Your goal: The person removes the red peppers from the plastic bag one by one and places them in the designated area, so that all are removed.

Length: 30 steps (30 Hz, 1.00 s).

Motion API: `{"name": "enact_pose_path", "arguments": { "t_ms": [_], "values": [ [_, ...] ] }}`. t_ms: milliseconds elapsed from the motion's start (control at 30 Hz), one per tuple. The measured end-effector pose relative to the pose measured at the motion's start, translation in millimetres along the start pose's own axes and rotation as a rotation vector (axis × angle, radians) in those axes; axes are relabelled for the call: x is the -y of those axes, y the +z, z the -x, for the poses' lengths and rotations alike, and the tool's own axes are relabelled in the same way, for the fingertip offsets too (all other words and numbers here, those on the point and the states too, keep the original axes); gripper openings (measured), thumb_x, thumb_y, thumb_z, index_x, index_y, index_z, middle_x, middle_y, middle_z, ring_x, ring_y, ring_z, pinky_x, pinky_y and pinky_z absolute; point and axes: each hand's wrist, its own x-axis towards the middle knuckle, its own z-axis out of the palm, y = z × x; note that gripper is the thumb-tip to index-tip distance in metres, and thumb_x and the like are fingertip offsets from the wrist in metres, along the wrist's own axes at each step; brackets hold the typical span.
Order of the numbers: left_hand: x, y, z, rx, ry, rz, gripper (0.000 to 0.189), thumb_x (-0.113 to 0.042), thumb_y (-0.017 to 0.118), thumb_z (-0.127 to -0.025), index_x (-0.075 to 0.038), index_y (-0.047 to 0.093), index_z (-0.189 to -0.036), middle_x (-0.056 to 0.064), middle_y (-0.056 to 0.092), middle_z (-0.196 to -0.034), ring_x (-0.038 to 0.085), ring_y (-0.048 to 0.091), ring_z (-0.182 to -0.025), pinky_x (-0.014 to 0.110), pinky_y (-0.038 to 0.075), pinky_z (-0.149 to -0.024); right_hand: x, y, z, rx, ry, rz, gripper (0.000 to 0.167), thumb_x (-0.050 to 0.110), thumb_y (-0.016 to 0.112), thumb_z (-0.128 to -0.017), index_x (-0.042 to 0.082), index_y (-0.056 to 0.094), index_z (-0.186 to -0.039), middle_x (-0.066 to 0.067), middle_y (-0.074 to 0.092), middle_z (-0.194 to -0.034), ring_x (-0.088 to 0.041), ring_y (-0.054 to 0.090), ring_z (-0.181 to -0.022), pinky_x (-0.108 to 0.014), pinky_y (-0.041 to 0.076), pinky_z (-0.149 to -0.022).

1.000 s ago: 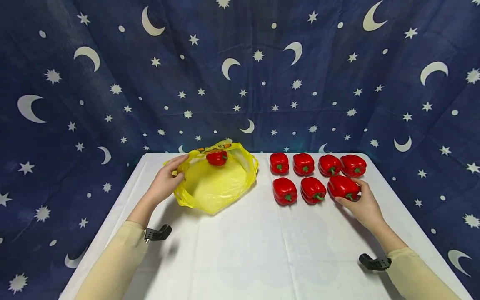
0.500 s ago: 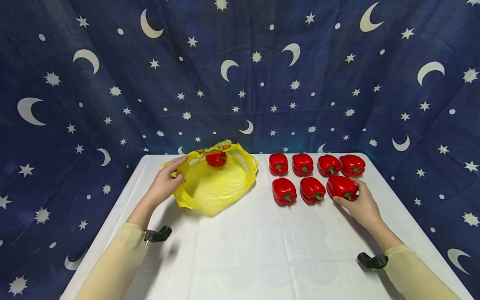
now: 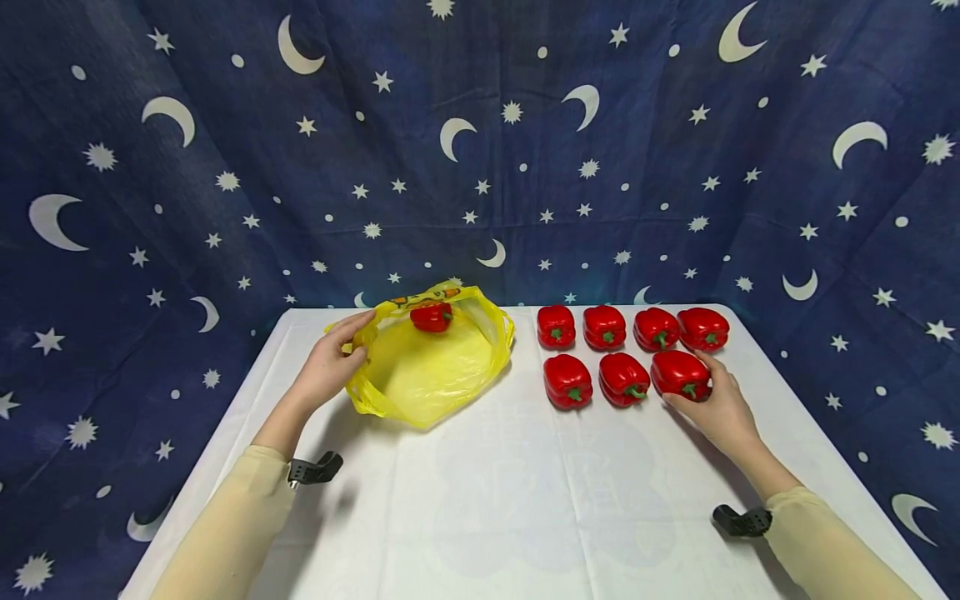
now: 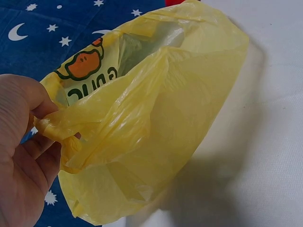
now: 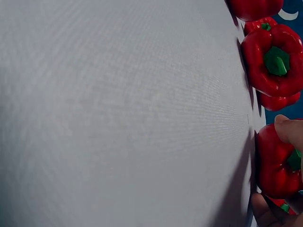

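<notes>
My left hand (image 3: 330,367) pinches the left rim of a yellow plastic bag (image 3: 427,392), thumb and fingers on its handle part. Inside the bag, toward the back, lies one red bell pepper (image 3: 431,317). In the left wrist view the bag (image 4: 194,104) gapes, with a printed cartoon and letters on its far wall. At the right of the table my right hand (image 3: 722,410) holds another red bell pepper (image 3: 675,371) with the green stem toward me. Thumb and fingers sit on either side of this pepper in the right wrist view; part of that hand is out of frame.
Several red bell peppers stand beside it: a back row including a pepper (image 3: 556,327) and, in front, two peppers left of the held one, such as this pepper (image 3: 567,383). A white cloth (image 3: 495,517) covers the table. A dark blue curtain (image 3: 420,133) hangs behind.
The pepper at my right hand has turned slightly, its stem now facing more toward me, and the right hand has shifted a little left. The left hand and bag stay put.
</notes>
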Motion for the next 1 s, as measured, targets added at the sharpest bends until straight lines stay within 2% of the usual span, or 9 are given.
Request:
{"name": "enact_pose_path", "arguments": {
  "t_ms": [167, 333, 567, 600, 700, 767, 833, 900, 1000],
  "values": [
    [0.7, -1.4, 1.0, -0.001, 0.000, 0.007, 0.060, -0.005, 0.054, -0.100, -0.015, 0.043, -0.158, 0.009, 0.036, -0.162, 0.036, 0.041, -0.141, 0.058, 0.041, -0.108, 2.7, -0.4, -0.5, 0.005, 0.003, 0.006, 0.107, 0.036, 0.082, -0.086, -0.001, 0.015, -0.161, -0.041, 0.034, -0.145, -0.060, 0.036, -0.131, -0.075, 0.036, -0.098],
    [-1.4, -1.7, 0.5, 0.001, -0.010, 0.009, 0.059, -0.006, 0.054, -0.100, -0.016, 0.043, -0.158, 0.008, 0.036, -0.162, 0.035, 0.040, -0.141, 0.057, 0.041, -0.108, 3.6, -7.7, 0.9, 0.015, -0.001, 0.007, 0.111, 0.045, 0.080, -0.087, -0.002, 0.011, -0.161, -0.041, 0.034, -0.142, -0.057, 0.043, -0.124, -0.071, 0.043, -0.094],
    [-5.4, -1.3, -0.2, -0.007, 0.002, 0.012, 0.059, -0.005, 0.053, -0.101, -0.016, 0.043, -0.157, 0.007, 0.037, -0.162, 0.034, 0.040, -0.142, 0.057, 0.040, -0.108, 13.6, -27.4, 3.7, -0.064, -0.049, 0.021, 0.094, 0.043, 0.069, -0.096, -0.003, 0.018, -0.160, -0.038, 0.039, -0.143, -0.055, 0.048, -0.123, -0.069, 0.045, -0.093],
    [-5.5, -1.2, -0.1, -0.008, 0.002, 0.011, 0.059, -0.005, 0.053, -0.101, -0.016, 0.043, -0.157, 0.007, 0.037, -0.162, 0.034, 0.040, -0.142, 0.057, 0.040, -0.108, 17.5, -30.4, 3.9, -0.087, -0.060, 0.016, 0.091, 0.042, 0.068, -0.096, -0.002, 0.021, -0.160, -0.036, 0.041, -0.144, -0.053, 0.048, -0.124, -0.065, 0.047, -0.093],
    [-5.2, -0.9, 0.0, -0.011, 0.003, 0.010, 0.059, -0.005, 0.053, -0.101, -0.017, 0.043, -0.158, 0.007, 0.037, -0.162, 0.033, 0.040, -0.142, 0.057, 0.041, -0.108, 31.2, -36.2, 3.7, -0.144, -0.113, -0.014, 0.083, 0.038, 0.068, -0.097, 0.002, 0.027, -0.160, -0.030, 0.044, -0.144, -0.047, 0.048, -0.125, -0.037, 0.051, -0.093],
    [-5.2, -0.7, -0.3, -0.014, 0.007, 0.009, 0.059, -0.005, 0.054, -0.101, -0.017, 0.043, -0.158, 0.007, 0.037, -0.162, 0.033, 0.040, -0.142, 0.057, 0.041, -0.108, 44.0, -36.7, 2.6, -0.166, -0.160, -0.043, 0.079, 0.035, 0.069, -0.097, 0.004, 0.032, -0.159, -0.026, 0.047, -0.143, -0.042, 0.049, -0.123, -0.020, 0.044, -0.087],
    [-5.6, -0.5, -0.8, -0.016, 0.008, 0.010, 0.060, -0.005, 0.054, -0.100, -0.017, 0.043, -0.157, 0.008, 0.037, -0.161, 0.033, 0.040, -0.142, 0.057, 0.041, -0.107, 59.4, -34.3, 2.3, -0.156, -0.209, -0.079, 0.076, 0.032, 0.071, -0.096, 0.005, 0.035, -0.158, -0.024, 0.049, -0.143, -0.040, 0.050, -0.124, -0.010, 0.037, -0.085],
    [-6.4, -0.2, -1.7, -0.017, 0.009, 0.011, 0.060, -0.005, 0.055, -0.100, -0.017, 0.043, -0.157, 0.008, 0.037, -0.162, 0.033, 0.041, -0.141, 0.057, 0.042, -0.107, 77.1, -29.2, 2.8, -0.123, -0.245, -0.110, 0.072, 0.030, 0.071, -0.096, 0.006, 0.039, -0.156, -0.021, 0.049, -0.145, -0.039, 0.049, -0.126, -0.013, 0.040, -0.093],
    [-7.7, 0.4, -3.4, -0.011, 0.002, 0.011, 0.061, -0.006, 0.055, -0.100, -0.019, 0.043, -0.158, 0.008, 0.036, -0.162, 0.033, 0.041, -0.141, 0.056, 0.042, -0.107, 103.2, -17.5, 4.5, -0.034, -0.277, -0.140, 0.069, 0.031, 0.072, -0.095, 0.007, 0.043, -0.154, -0.017, 0.048, -0.148, -0.038, 0.048, -0.131, -0.037, 0.046, -0.105]
  ]
}}
